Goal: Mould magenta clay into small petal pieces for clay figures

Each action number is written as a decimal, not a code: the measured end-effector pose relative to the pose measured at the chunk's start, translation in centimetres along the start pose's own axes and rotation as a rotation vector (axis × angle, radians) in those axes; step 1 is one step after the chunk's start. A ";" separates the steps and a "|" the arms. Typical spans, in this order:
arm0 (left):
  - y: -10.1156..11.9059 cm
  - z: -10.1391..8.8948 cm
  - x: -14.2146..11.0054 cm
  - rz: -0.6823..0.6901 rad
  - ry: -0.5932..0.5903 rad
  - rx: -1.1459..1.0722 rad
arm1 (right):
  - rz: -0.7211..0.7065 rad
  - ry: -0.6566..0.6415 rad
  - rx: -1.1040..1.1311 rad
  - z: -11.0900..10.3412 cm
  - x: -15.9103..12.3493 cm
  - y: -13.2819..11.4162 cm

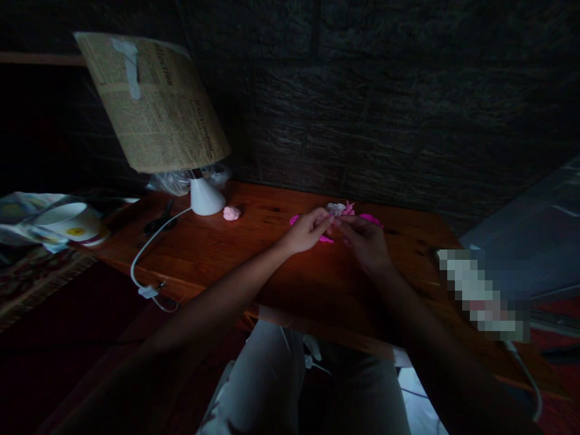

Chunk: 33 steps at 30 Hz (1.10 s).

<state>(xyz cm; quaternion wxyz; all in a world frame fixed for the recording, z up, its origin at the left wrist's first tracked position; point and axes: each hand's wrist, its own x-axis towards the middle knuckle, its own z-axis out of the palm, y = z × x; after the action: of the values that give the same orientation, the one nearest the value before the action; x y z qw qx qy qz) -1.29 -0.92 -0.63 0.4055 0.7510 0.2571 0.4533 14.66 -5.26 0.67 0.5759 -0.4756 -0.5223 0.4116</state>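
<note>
My left hand [309, 229] and my right hand [365, 238] meet over the far middle of a wooden table [254, 266]. Both have their fingers pinched together on a small piece of pink clay [333, 222] between them. Flat magenta pieces [371, 218] lie on the table under and beside the hands. A pale pink and white shaped piece [339, 209] sits just beyond the fingertips. A separate pink lump [231, 212] lies to the left, near the lamp base.
A white lamp base [206, 196] carries a newspaper shade [154, 103]; its cord [145, 260] trails off the table's left edge. Scissors [159, 221] lie by the cord. A white bowl [72, 222] sits at far left. A dark brick wall stands behind.
</note>
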 end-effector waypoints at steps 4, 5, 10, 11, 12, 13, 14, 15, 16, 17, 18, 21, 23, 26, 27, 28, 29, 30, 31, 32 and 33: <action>0.5 0.0 -0.2 -0.030 -0.051 0.046 | 0.005 -0.022 0.034 0.1 -0.2 -0.5; 0.6 0.0 -0.2 -0.033 -0.058 0.040 | 0.008 -0.032 0.050 0.2 -0.3 -0.7; 0.7 -0.1 -0.2 -0.021 -0.051 0.015 | 0.004 -0.022 0.107 0.3 -0.3 -0.9; 0.7 -0.1 -0.2 -0.021 -0.048 0.012 | 0.004 -0.018 0.113 0.3 -0.3 -0.9; 0.7 -0.1 -0.1 -0.021 -0.041 0.010 | 0.005 -0.016 0.117 0.2 -0.3 -0.9; 0.7 -0.1 -0.1 -0.023 -0.032 0.008 | 0.007 -0.014 0.120 0.2 -0.3 -0.9; 0.7 -0.1 0.0 -0.026 -0.020 0.005 | 0.010 -0.013 0.119 0.2 -0.3 -0.9; 0.6 -0.1 0.0 -0.030 -0.004 -0.001 | 0.015 -0.013 0.115 0.2 -0.3 -0.9; 0.6 -0.2 0.1 -0.036 0.015 -0.014 | 0.020 -0.012 0.108 0.2 -0.3 -0.9; 0.6 -0.2 0.1 -0.042 0.031 -0.038 | 0.025 -0.010 0.101 0.2 -0.3 -0.9; 0.6 -0.2 0.2 -0.050 0.040 -0.071 | 0.029 -0.006 0.093 0.2 -0.3 -0.9; 0.7 -0.2 0.2 -0.091 0.039 -0.197 | 0.040 0.008 0.079 0.2 -0.3 -0.9; 0.9 0.0 0.2 -0.142 0.023 -0.278 | 0.045 0.012 0.071 0.2 -0.2 -0.9; 1.0 0.1 0.2 -0.244 -0.017 -0.388 | 0.036 0.021 0.054 0.1 -0.2 -0.9; 1.1 0.2 0.2 -0.274 -0.031 -0.416 | 0.029 0.020 0.046 0.1 -0.2 -0.9; 1.1 0.2 0.3 -0.295 -0.046 -0.435 | 0.021 0.016 0.039 0.1 -0.2 -0.9; 1.1 0.2 0.3 -0.308 -0.057 -0.448 | 0.013 0.009 0.035 0.0 -0.2 -0.9; 1.0 0.2 0.3 -0.316 -0.064 -0.457 | 0.008 -0.001 0.035 0.0 -0.2 -0.9; 1.0 0.2 0.3 -0.322 -0.067 -0.462 | 0.007 -0.011 0.038 0.0 -0.2 -0.9; 1.0 0.2 0.2 -0.329 -0.068 -0.465 | 0.009 -0.018 0.045 0.0 -0.2 -0.9; 0.9 0.2 0.2 -0.338 -0.071 -0.466 | 0.015 -0.022 0.052 0.0 -0.2 -0.9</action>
<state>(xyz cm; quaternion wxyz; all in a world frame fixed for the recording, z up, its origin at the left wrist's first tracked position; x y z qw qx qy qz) -0.99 -1.32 0.19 0.6456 0.5995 0.2531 0.3997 14.60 -5.66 1.48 0.5792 -0.4597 -0.5142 0.4345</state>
